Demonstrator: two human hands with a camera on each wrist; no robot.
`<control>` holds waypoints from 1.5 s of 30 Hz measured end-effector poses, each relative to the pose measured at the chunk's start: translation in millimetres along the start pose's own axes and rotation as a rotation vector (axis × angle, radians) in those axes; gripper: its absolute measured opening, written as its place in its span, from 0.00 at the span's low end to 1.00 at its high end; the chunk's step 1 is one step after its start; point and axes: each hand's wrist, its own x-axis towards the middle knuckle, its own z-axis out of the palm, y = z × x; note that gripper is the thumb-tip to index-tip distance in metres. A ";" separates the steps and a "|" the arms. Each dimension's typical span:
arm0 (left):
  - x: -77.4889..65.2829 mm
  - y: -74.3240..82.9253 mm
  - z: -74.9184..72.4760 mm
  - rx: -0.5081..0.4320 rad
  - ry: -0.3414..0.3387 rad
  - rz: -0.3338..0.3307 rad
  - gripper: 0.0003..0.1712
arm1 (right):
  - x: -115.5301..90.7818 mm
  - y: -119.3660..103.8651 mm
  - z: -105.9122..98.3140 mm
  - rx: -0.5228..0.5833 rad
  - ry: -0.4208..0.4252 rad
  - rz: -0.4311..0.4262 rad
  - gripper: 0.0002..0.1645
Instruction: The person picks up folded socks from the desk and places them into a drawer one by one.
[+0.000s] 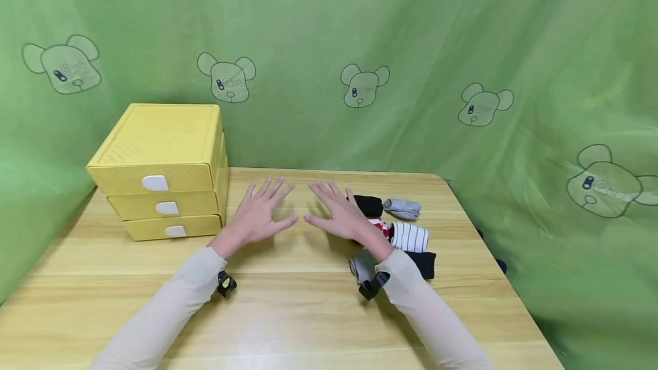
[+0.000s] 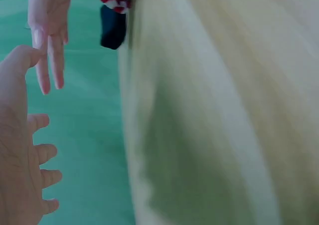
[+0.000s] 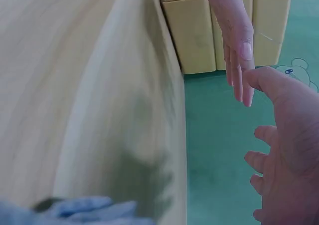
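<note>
Both hands hover over the middle of the wooden table, fingers spread and palms down, holding nothing. My left hand (image 1: 255,216) is nearest the yellow three-drawer box (image 1: 154,181), just to its right. My right hand (image 1: 341,214) is beside several rolled fabric pieces that look like socks. Among them are a black roll (image 1: 369,205), a grey roll (image 1: 402,208), a white striped roll (image 1: 409,237), a red-and-white roll (image 1: 379,225), a light grey roll (image 1: 362,267) and another black roll (image 1: 424,265). The right hand and forearm partly cover some of these.
The wooden table (image 1: 288,313) has a rounded far right corner. Behind and beside it hangs a green curtain (image 1: 298,27) printed with bear faces. White pull tabs (image 1: 155,183) mark the drawer fronts. Small dark items lie beyond the table's right edge. Each wrist wears a black camera (image 1: 226,283).
</note>
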 end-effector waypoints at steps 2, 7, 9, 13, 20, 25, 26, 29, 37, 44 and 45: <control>-0.9 2.0 -8.4 0.000 0.023 0.008 0.48 | 2.4 -2.5 -3.1 0.049 0.023 -0.013 0.51; -5.9 8.2 -45.6 -0.005 0.163 0.045 0.45 | 13.3 -19.1 -18.8 0.244 0.086 -0.038 0.49; -10.5 10.2 -65.4 -0.023 0.259 0.061 0.43 | 19.4 -29.7 -27.0 0.340 0.108 -0.053 0.48; -23.3 8.7 -108.7 -0.087 0.537 0.110 0.36 | 31.3 -56.5 -43.5 0.528 0.127 -0.099 0.46; -61.6 -28.2 -178.6 -0.322 0.771 -0.103 0.31 | 58.4 -107.5 -57.1 0.848 0.097 -0.171 0.41; -93.7 -78.7 -202.8 -0.528 0.740 -0.337 0.29 | 74.3 -134.2 -55.6 0.990 0.046 -0.150 0.39; -100.5 -89.3 -205.0 -0.561 0.712 -0.377 0.29 | 77.0 -138.6 -54.5 1.010 0.035 -0.139 0.39; -119.8 -118.6 -207.7 -0.655 0.594 -0.478 0.31 | 85.7 -150.6 -49.5 1.051 0.009 -0.110 0.39; -139.4 -162.6 -191.2 -1.102 0.460 -0.488 0.26 | 102.0 -172.3 -34.0 1.103 -0.018 -0.081 0.41; -143.7 -176.6 -178.3 -1.419 0.474 -0.250 0.23 | 106.6 -186.4 -25.4 1.160 -0.015 -0.069 0.42; -144.6 -177.5 -177.2 -1.443 0.473 -0.219 0.24 | 106.9 -187.6 -24.5 1.165 -0.009 -0.068 0.42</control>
